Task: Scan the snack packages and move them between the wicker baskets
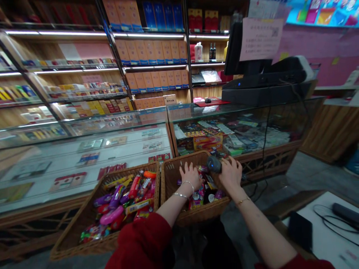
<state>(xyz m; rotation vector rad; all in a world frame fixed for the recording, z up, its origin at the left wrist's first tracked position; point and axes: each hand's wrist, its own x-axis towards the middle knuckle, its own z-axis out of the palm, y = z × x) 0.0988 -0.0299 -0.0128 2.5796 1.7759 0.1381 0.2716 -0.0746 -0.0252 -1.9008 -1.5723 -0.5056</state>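
Note:
My left hand [191, 176], with two silver bracelets at the wrist, reaches over the right wicker basket [171, 161]. Its fingers are spread above brightly wrapped packets [198, 198] inside, and I see nothing held in it. At the basket's right rim, my right hand [231, 173] is closed around a grey handheld barcode scanner [214, 164] showing a small blue light. The scanner's grip is mostly hidden by the fingers. To the left stands another wicker basket [84, 220], filled with colourful toys and candy packs [129, 200].
A glass display counter [131, 121] runs behind the baskets, with boxes inside. A black monitor [234, 48] stands on it. Dark cables [266, 142] hang down its front. At right, a white tabletop [331, 224] bears a dark flat object [300, 229]. Stocked shelves [154, 69] line the wall.

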